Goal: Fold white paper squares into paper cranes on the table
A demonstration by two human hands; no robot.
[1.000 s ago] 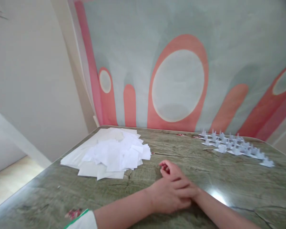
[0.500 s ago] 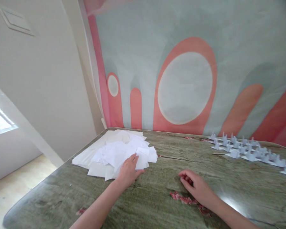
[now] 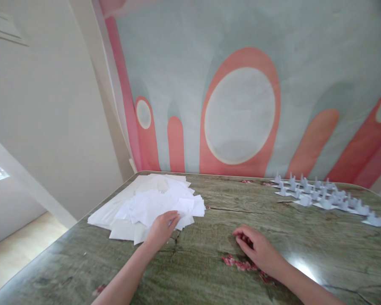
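A spread pile of white paper sheets (image 3: 158, 199) lies on the left part of the table, with smaller squares on top of larger sheets. At the pile's near right edge, my left hand (image 3: 163, 228) has its thumb and fingers drawn together on a sheet of paper; the exact edge between the fingertips is partly hidden. My right hand (image 3: 257, 245) rests on the table right of the pile, its fingers loosely curled in with nothing visible in them.
Several folded white paper cranes (image 3: 325, 199) stand in rows at the table's far right. The wood-grain table (image 3: 216, 271) has printed red flower marks and meets a pink and grey-green patterned wall (image 3: 241, 114) at the back. A pale wall (image 3: 57, 106) rises on the left.
My left hand has drawn back slightly toward me, and its spread fingers have closed together at the paper. My right hand stays curled on the table. The view has shifted a little.
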